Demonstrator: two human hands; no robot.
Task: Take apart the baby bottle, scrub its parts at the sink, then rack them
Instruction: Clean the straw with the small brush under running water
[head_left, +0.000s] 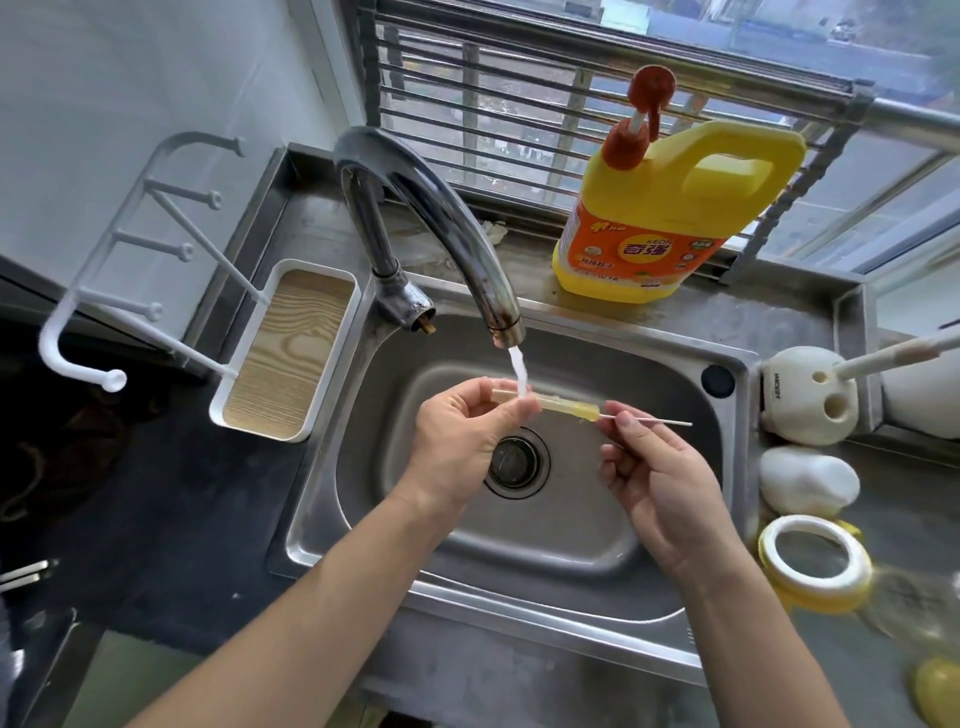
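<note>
Centre frame, left hand pinches a yellowish bottle straw under running faucet water; right hand pinches a thin straw brush entering its end.

Left hand and right hand both pinch, forearms converging.

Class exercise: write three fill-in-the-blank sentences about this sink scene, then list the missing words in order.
1. The left hand holds the translucent yellowish straw under running ____.
2. The right hand pinches a thin white wire poking into the ____.
3. The pump on the yellow plastic detergent jug is ____.
Answers: water; straw; red.
</note>
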